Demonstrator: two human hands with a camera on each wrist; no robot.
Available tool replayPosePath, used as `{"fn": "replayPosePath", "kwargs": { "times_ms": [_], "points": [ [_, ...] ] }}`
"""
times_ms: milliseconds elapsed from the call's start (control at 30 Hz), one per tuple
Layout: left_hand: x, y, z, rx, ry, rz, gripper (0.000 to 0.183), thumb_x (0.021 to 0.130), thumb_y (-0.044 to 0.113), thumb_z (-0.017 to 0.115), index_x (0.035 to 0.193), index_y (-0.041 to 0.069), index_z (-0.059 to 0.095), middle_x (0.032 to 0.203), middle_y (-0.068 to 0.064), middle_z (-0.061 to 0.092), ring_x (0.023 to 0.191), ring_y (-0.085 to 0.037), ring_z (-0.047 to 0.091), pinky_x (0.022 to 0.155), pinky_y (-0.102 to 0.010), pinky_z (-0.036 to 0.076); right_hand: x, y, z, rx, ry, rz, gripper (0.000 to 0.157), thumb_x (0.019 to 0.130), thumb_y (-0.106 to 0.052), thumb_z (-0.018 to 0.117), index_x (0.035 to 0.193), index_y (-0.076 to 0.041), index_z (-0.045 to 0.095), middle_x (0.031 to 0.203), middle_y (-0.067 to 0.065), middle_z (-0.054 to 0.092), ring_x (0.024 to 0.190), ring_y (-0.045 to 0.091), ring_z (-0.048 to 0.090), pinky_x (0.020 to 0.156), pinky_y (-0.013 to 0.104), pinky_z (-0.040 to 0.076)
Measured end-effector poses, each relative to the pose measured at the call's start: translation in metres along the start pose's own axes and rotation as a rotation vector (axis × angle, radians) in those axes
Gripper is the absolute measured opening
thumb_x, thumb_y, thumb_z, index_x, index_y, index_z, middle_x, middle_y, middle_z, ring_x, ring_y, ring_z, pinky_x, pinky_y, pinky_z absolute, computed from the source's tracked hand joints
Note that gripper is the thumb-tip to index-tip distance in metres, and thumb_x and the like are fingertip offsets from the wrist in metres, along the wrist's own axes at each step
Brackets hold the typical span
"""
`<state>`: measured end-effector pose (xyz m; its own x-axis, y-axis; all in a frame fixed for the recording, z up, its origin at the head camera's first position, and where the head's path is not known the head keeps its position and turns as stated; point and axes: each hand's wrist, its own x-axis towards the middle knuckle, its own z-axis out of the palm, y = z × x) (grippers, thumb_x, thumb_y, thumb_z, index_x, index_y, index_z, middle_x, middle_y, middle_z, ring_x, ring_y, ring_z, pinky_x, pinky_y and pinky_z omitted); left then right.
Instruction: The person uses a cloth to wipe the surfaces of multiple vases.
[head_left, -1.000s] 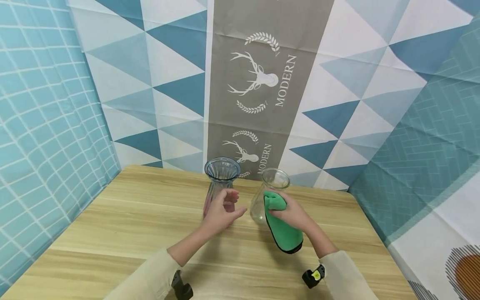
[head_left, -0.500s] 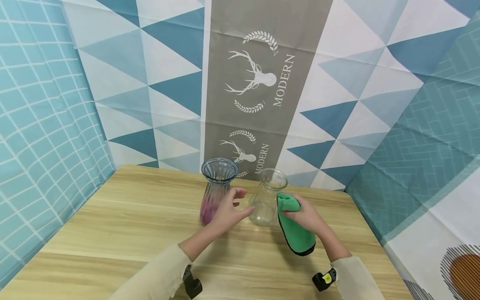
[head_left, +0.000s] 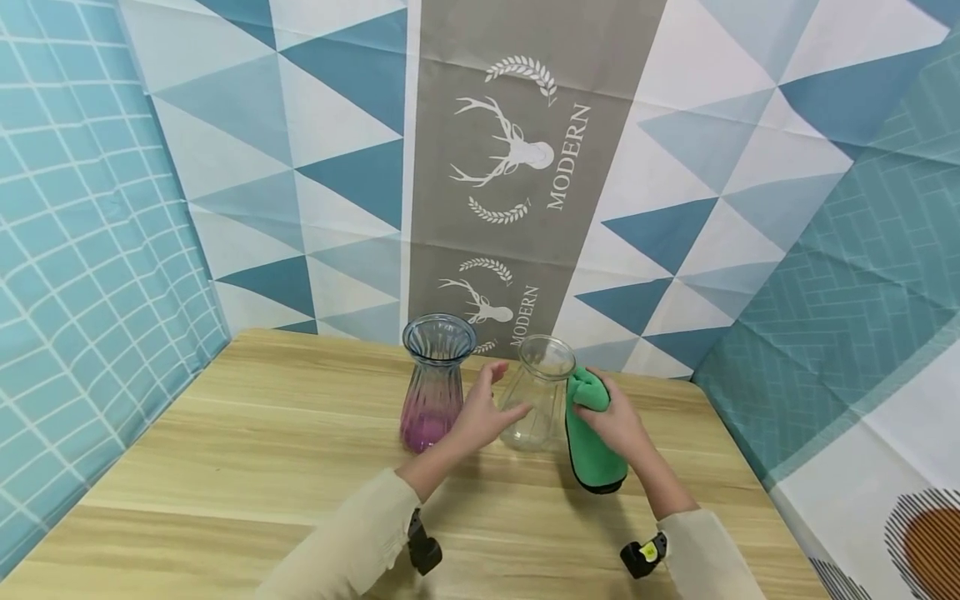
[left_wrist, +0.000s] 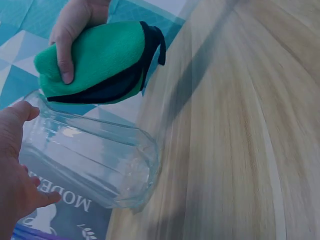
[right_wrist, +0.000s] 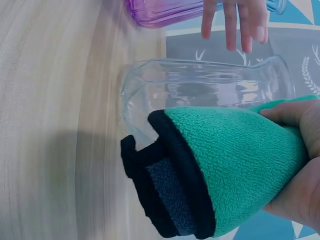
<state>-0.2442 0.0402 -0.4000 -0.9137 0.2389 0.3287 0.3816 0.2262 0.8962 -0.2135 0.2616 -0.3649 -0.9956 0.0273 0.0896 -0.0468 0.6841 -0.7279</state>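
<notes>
A clear glass vase (head_left: 528,417) stands upright near the back of the table, between my two hands. My left hand (head_left: 483,412) is spread beside it, thumb and fingers apart; the left wrist view shows nothing gripped in it. My right hand (head_left: 617,421) grips a folded green cloth (head_left: 596,454) with black edging, held up at the clear vase's right side. In the right wrist view the cloth (right_wrist: 235,165) covers part of the vase (right_wrist: 200,82); whether they touch I cannot tell. A ribbed vase (head_left: 435,387), blue at the rim and purple at the base, stands left of my left hand.
Both vases rest on a wood-grain table (head_left: 247,467). Behind it hangs a patterned cloth (head_left: 337,167) with triangles and deer heads, close to the vases. Blue tile-print sheeting (head_left: 90,208) borders the left side.
My left hand has moved right, from in front of the purple-and-blue vase to the clear vase. My right hand, with the green cloth, has shifted right from in front of the clear vase to its side.
</notes>
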Motion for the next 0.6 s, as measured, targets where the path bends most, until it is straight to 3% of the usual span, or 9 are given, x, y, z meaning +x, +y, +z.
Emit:
{"fn": "replayPosePath", "kwargs": {
  "times_ms": [300,600],
  "points": [
    [0.016,-0.012,0.022,-0.004,-0.031,-0.050,0.084,0.079,0.027,0.075,0.144,0.004,0.026,0.147,-0.016,0.034,0.136,-0.032,0.033,0.111,-0.047,0.032,0.002,0.006,0.012,0.005,0.100,0.014,0.066,0.085,-0.016,0.067,0.142,-0.006,0.037,0.137,0.024,0.046,0.121,0.043,0.048,0.094,0.059,0.044],
    [0.025,-0.016,0.032,0.042,-0.015,-0.040,0.084,0.077,0.028,0.076,0.142,0.001,0.030,0.140,-0.018,0.040,0.128,-0.032,0.042,0.107,-0.046,0.038,0.006,0.006,0.019,0.002,0.123,-0.011,0.062,0.085,-0.016,0.067,0.140,-0.007,0.040,0.136,0.022,0.049,0.120,0.040,0.050,0.092,0.058,0.046]
  ]
}}
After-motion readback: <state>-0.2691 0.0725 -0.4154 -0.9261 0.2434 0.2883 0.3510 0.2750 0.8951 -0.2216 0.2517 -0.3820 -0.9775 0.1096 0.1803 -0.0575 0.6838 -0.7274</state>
